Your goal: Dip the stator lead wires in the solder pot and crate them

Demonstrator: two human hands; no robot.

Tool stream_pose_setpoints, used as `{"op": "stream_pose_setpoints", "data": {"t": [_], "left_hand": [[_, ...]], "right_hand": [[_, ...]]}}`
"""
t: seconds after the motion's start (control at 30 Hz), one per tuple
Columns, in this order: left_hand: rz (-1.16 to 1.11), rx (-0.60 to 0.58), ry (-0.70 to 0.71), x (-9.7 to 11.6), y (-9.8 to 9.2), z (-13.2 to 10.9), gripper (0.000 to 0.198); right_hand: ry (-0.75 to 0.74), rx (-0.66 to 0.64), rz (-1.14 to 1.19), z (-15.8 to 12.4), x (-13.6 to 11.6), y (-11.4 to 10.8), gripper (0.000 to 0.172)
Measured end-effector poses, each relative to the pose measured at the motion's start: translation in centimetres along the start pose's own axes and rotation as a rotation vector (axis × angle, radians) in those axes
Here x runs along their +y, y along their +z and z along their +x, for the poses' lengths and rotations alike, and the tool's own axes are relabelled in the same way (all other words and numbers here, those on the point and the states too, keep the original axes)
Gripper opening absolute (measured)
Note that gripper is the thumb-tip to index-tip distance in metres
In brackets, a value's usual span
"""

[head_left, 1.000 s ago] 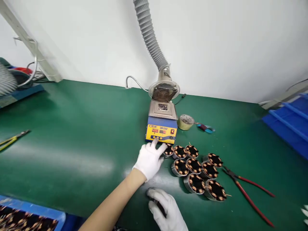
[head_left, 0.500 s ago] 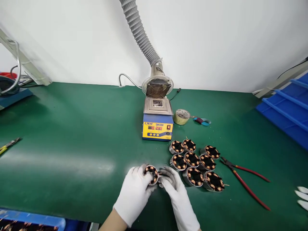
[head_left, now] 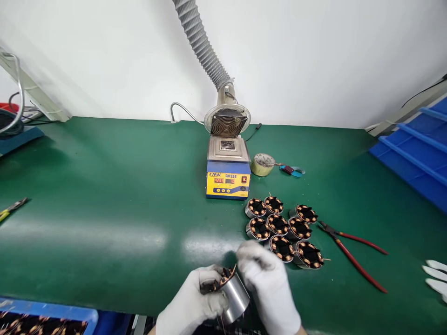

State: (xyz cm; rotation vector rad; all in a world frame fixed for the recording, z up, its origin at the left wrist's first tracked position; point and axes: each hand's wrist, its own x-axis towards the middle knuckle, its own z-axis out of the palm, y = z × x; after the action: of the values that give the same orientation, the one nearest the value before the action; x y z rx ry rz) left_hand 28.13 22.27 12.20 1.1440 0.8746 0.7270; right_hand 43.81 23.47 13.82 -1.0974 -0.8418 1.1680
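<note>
My left hand (head_left: 190, 298), in a white glove, grips a motor stator (head_left: 236, 298) tilted on its side at the front edge of the bench. The stator has a shiny metal shell, copper windings and a wire end pointing up from its rim. Just right of that wire is my gloved right hand (head_left: 267, 279), fingers curled in and a little blurred; what they hold, if anything, is hidden. Several more stators (head_left: 278, 224) stand close together beyond my right hand, windings upward. Red-handled pliers (head_left: 352, 253) lie beside them, jaws toward the group.
A blue and yellow solder pot (head_left: 227, 179) stands at centre under an exhaust hose (head_left: 204, 46). Beside it are a round tin (head_left: 262, 165) and a blue-handled tool (head_left: 292, 171). Blue crates (head_left: 415, 153) stand right; another bin (head_left: 91, 318) holds stators at lower left.
My left hand has brought the stator nearer to me and tipped it, so its metal side now shows. My right hand has curled its fingers and moved right. The view has shifted slightly.
</note>
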Motion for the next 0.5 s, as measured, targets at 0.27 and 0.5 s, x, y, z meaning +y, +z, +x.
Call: {"op": "stream_pose_setpoints", "data": {"t": [0.27,0.5], "left_hand": [[0.242,0.156,0.057,0.3,-1.9,-0.5,0.031],[0.617,0.222,-0.069,1.2,-1.6,1.1,0.033]], "right_hand": [[0.332,-0.099,0.285,-1.4,2.6,0.1,0.034],[0.718,-0.342,0.693,-3.1,5.7,2.4,0.037]]}}
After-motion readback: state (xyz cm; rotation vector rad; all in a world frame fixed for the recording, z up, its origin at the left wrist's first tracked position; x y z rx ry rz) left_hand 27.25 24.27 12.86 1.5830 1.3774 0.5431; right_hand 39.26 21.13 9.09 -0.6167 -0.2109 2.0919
